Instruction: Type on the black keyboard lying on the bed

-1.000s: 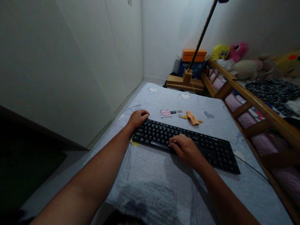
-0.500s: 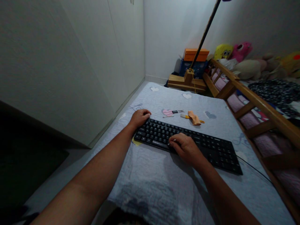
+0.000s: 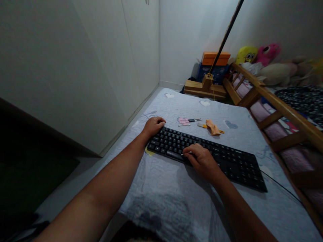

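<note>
A black keyboard (image 3: 174, 136) lies at a slant across the quilted cover. My left hand (image 3: 154, 125) is closed on its far left corner, the thumb along the edge. Over the space bar's right part, my right hand (image 3: 199, 157) pinches a thin white stick that looks like a cotton swab (image 3: 182, 154); only its white tip shows, down at the keys. Beyond the keyboard lie another thin swab-like stick (image 3: 184, 125), a small tool with a dark grip and metal prongs (image 3: 192, 120), a yellow-handled brush (image 3: 202, 125) and an orange cloth (image 3: 213, 128) lying over its handle.
A yellow piece (image 3: 149, 152) peeks from under the keyboard's left end. Its cable (image 3: 280, 186) runs off right. A wooden bed rail (image 3: 282, 104) borders the right side, a white cabinet (image 3: 106, 67) the left. Boxes (image 3: 215, 58) and a wooden stand (image 3: 204, 89) are at the back.
The whole view has shifted slightly, so everything sits a little further right. My right hand and the swab have moved slightly over the space bar; my left hand keeps its hold.
</note>
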A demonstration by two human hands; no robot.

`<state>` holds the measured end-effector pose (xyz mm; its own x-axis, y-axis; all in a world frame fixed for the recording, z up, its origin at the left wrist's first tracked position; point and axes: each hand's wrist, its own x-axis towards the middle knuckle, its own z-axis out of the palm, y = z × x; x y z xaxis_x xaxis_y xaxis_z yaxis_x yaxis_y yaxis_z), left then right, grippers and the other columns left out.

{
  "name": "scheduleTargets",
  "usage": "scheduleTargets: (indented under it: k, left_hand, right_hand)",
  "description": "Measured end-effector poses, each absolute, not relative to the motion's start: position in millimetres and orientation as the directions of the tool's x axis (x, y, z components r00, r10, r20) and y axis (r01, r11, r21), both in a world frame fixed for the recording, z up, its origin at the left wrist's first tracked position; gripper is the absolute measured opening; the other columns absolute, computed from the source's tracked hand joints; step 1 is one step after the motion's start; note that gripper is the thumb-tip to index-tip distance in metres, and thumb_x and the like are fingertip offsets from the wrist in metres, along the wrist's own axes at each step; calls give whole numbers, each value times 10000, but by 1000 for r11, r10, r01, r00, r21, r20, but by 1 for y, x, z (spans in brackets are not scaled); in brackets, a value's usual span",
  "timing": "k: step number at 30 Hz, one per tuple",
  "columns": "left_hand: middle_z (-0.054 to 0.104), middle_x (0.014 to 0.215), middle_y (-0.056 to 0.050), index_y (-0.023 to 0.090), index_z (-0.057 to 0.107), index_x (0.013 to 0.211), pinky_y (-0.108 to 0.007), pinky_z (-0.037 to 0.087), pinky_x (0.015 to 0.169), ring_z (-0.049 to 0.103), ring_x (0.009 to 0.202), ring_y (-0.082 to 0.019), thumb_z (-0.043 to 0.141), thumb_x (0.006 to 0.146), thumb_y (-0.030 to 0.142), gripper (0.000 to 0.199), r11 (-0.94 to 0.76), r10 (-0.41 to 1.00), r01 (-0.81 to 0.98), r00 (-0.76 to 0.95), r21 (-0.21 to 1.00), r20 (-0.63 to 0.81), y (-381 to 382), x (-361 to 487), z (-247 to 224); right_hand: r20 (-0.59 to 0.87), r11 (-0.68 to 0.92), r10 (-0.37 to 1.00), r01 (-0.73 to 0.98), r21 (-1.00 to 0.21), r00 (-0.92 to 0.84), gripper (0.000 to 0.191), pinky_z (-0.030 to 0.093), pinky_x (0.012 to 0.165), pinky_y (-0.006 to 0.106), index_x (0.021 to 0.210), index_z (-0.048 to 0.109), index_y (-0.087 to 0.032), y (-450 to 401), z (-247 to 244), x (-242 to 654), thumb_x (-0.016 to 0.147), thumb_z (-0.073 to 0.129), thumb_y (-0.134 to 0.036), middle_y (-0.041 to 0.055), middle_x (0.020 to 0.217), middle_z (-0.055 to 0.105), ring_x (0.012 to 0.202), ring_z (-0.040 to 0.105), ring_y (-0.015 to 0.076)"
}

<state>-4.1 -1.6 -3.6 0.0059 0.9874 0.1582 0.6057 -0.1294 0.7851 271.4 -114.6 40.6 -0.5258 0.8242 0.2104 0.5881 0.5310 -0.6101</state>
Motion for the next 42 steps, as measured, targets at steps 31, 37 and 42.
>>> scheduleTargets:
  k: [31,37,42]
  left_hand:
    - [794,921,-67,181,793,907,-365,547,913,723,907,-243,587,795,315,270,-143,985,607,14,781,169,-2,-4,-2]
    - [794,912,-51,191,793,909,-356,546,909,717,932,-239,588,799,307,260,-134,986,605,3,785,166,-3,-3,-2]
    - [797,931,-55,187,795,911,-366,544,919,720,910,-241,588,798,299,261,-130,987,611,7,781,158,-3,-3,-1]
  right_hand:
    - [274,598,777,527,-604,-567,215,505,857,372,948,723,-211,-118,42,262,983,537,-108,76,961,748,933,634,228]
    - [283,599,777,523,-606,-562,218,499,884,385,944,727,-216,-118,39,257,984,541,-111,70,958,763,918,646,224]
    - [301,609,776,534,-586,-554,210,503,858,377,946,733,-214,-119,38,256,981,552,-113,74,951,766,913,650,230]
